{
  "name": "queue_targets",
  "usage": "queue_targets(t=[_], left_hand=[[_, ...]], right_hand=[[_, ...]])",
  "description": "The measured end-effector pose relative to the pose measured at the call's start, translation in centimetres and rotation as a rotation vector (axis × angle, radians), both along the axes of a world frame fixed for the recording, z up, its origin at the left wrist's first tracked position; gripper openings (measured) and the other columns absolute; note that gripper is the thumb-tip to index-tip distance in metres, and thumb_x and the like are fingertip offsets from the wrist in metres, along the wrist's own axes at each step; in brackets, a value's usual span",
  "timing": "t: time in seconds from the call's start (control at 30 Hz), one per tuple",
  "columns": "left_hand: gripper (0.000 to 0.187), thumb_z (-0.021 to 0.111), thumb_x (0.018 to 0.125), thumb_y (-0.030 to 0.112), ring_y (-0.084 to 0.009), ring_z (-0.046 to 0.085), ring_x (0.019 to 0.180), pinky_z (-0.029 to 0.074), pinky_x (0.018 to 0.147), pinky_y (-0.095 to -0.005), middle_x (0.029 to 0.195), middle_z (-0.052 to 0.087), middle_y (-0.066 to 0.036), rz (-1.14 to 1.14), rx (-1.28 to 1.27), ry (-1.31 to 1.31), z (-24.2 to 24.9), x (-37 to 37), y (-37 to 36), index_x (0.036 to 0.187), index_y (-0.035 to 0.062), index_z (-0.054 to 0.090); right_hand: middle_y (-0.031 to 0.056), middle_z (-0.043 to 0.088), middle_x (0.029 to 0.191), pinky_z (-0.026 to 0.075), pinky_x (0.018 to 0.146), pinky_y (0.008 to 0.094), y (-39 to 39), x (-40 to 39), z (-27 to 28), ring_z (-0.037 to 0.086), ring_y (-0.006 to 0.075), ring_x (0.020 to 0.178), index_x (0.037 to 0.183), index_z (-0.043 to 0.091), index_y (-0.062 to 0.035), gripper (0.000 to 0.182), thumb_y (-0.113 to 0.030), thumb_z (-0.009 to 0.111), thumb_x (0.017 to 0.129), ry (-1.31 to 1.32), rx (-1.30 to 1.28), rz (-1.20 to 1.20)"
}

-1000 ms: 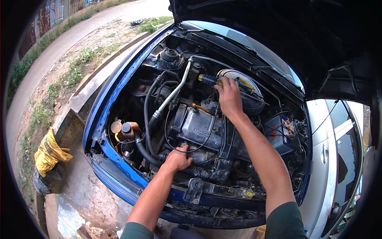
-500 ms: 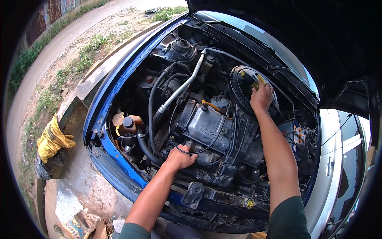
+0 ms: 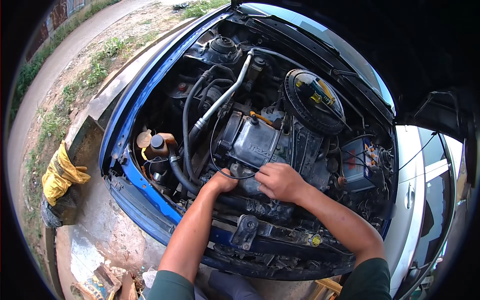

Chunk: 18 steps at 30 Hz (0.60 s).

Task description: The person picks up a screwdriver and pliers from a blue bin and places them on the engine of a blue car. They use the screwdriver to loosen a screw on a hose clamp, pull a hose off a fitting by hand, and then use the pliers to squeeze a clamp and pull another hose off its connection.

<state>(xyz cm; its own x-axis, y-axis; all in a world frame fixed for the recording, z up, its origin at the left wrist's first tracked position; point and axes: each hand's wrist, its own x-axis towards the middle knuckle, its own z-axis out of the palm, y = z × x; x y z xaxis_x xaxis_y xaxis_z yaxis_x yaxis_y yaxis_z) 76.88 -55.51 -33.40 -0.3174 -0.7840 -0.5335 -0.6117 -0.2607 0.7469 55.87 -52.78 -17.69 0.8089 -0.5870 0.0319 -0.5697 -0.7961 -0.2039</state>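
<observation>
Both my hands are over the engine, at the front edge of the valve cover [image 3: 255, 141]. My left hand [image 3: 222, 181] is closed, its fingertips hidden down beside the engine block. My right hand [image 3: 281, 182] lies just to its right with curled fingers; what they hold, if anything, is hidden. A thin black cable [image 3: 214, 159] loops over the engine, passing my left hand and meeting my right fingertips. On the round air filter housing [image 3: 295, 116] lie screwdrivers [image 3: 320, 92] with yellow and black handles, apart from my hands.
A brown fluid reservoir [image 3: 164, 145] and a silver pipe [image 3: 226, 98] are left of the engine. The battery [image 3: 357, 170] is at the right. The bonnet stands raised above. A yellow cloth [image 3: 62, 172] hangs outside the car at the left.
My right hand has left the tools on the air filter housing and come down beside my left hand. My left hand stays at the same spot on the engine.
</observation>
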Motion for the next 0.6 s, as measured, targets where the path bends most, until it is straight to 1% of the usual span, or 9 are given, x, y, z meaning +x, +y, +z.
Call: queue_targets(t=[0.07, 0.1, 0.13, 0.2, 0.27, 0.33, 0.4, 0.47, 0.6], left_hand=[[0.052, 0.063, 0.091, 0.035, -0.0406, 0.067, 0.124, 0.053, 0.103, -0.0444, 0.124, 0.070, -0.032, -0.051, 0.050, -0.001, 0.8, 0.4, -0.2, 0.118, -0.0084, 0.072], [0.054, 0.062, 0.091, 0.035, -0.0391, 0.066, 0.128, 0.051, 0.105, -0.0436, 0.130, 0.070, -0.030, -0.097, 0.099, -0.004, 1.1, 0.5, -0.3, 0.122, -0.0075, 0.071], [0.054, 0.062, 0.091, 0.035, -0.0391, 0.066, 0.128, 0.051, 0.105, -0.0436, 0.130, 0.070, -0.030, -0.105, 0.095, -0.003, 0.7, 0.5, -0.5, 0.122, -0.0075, 0.071], [0.055, 0.062, 0.092, 0.036, -0.0388, 0.064, 0.130, 0.049, 0.109, -0.0426, 0.135, 0.068, -0.027, -0.231, 0.067, 0.045, 0.5, 0.6, -0.6, 0.124, -0.0063, 0.071], [0.056, 0.062, 0.091, 0.037, -0.0378, 0.063, 0.131, 0.048, 0.110, -0.0423, 0.138, 0.067, -0.025, -0.243, 0.082, -0.002, 1.6, 0.6, -0.5, 0.127, -0.0050, 0.071], [0.056, 0.061, 0.092, 0.036, -0.0363, 0.063, 0.133, 0.048, 0.111, -0.0425, 0.140, 0.067, -0.024, -0.259, 0.067, -0.075, 1.3, 0.6, -0.4, 0.130, -0.0044, 0.070], [0.056, 0.061, 0.093, 0.036, -0.0356, 0.062, 0.134, 0.047, 0.112, -0.0424, 0.141, 0.066, -0.023, -0.252, 0.055, -0.077, 0.8, 0.3, -0.5, 0.131, -0.0044, 0.070], [0.054, 0.061, 0.095, 0.035, -0.0360, 0.060, 0.136, 0.046, 0.114, -0.0421, 0.143, 0.064, -0.025, -0.293, -0.072, -0.100, 0.1, 0.1, -0.7, 0.130, -0.0052, 0.070], [0.047, 0.062, 0.094, 0.031, -0.0377, 0.061, 0.133, 0.048, 0.113, -0.0414, 0.140, 0.065, -0.025, -0.150, -0.161, 0.028, -0.4, 0.1, -0.4, 0.130, 0.0021, 0.072]], right_hand=[[0.0094, 0.068, 0.102, 0.054, 0.083, 0.0460, 1.7, 0.2, -3.4, 0.066, 0.0318, 0.085, 0.102, 0.071, -0.0054, 0.024, -0.013, 0.076, 0.079, 0.136, -0.029, -0.035], [0.0119, 0.073, 0.105, 0.053, 0.088, 0.0469, 2.2, 0.5, -5.0, 0.068, 0.0339, 0.093, 0.100, 0.075, -0.0053, 0.020, -0.015, 0.076, 0.082, 0.182, -0.021, -0.147], [0.0119, 0.073, 0.105, 0.053, 0.088, 0.0469, 2.2, 0.7, -6.2, 0.068, 0.0339, 0.093, 0.100, 0.075, -0.0053, 0.020, -0.015, 0.076, 0.082, 0.184, -0.024, -0.156], [0.0160, 0.076, 0.101, 0.052, 0.092, 0.0450, 2.4, 1.4, -7.5, 0.068, 0.0359, 0.103, 0.094, 0.078, -0.0042, 0.017, -0.019, 0.077, 0.086, 0.537, 0.166, -0.365], [0.0192, 0.077, 0.098, 0.052, 0.092, 0.0451, 2.6, 2.2, -7.2, 0.068, 0.0369, 0.109, 0.090, 0.080, -0.0032, 0.019, -0.022, 0.077, 0.089, 0.572, 0.134, -0.430], [0.0184, 0.077, 0.109, 0.052, 0.094, 0.0436, 2.9, 2.8, -6.3, 0.071, 0.0317, 0.110, 0.099, 0.081, -0.0056, 0.019, -0.006, 0.068, 0.086, 0.649, 0.112, -0.436], [0.0182, 0.077, 0.106, 0.052, 0.093, 0.0440, 3.5, 2.4, -6.5, 0.070, 0.0329, 0.109, 0.099, 0.079, -0.0028, 0.016, -0.008, 0.069, 0.087, 0.622, 0.097, -0.437], [0.0189, 0.076, 0.102, 0.052, 0.093, 0.0450, 4.0, 2.3, -6.6, 0.069, 0.0357, 0.106, 0.097, 0.076, -0.0002, 0.014, -0.009, 0.070, 0.088, 0.368, -0.018, -0.512], [0.0210, 0.071, 0.093, 0.051, 0.090, 0.0500, 5.5, 2.5, -5.9, 0.066, 0.0397, 0.098, 0.102, 0.064, 0.0015, 0.019, -0.012, 0.072, 0.092, 0.161, -0.187, -0.609]])
